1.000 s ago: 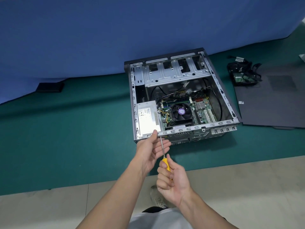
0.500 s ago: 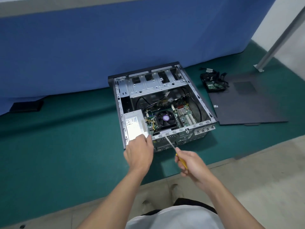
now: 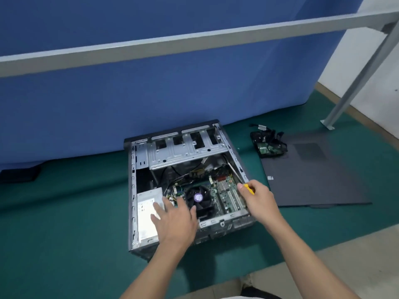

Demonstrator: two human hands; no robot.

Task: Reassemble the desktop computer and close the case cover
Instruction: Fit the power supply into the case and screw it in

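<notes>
L hand [image 3: 173, 219] moved over case [image 3: 185, 151], splayed, empty | R hand [image 3: 260, 201] too, grips screwdriver [image 3: 249, 189]

The computer case [image 3: 132, 190] is showing bare, dull grey sheet metal, punched and stamped. The mat [image 3: 64, 212] under it is looking like matt green felt. Toward the mat's right edge the side cover [image 3: 313, 186] is lying matt and dark grey. The screwdriver [image 3: 250, 189] is showing a glossy yellow plastic handle and a bright metal shaft.

Green mat [image 3: 64, 234] over pale floor [image 3: 345, 268]. Blue partition [image 3: 151, 100] along mat's far edge. Grey metal frame [image 3: 194, 41] crosses partition; its leg [image 3: 354, 83] stands at mat's far right corner. Black foot [image 3: 19, 173] far left.
</notes>
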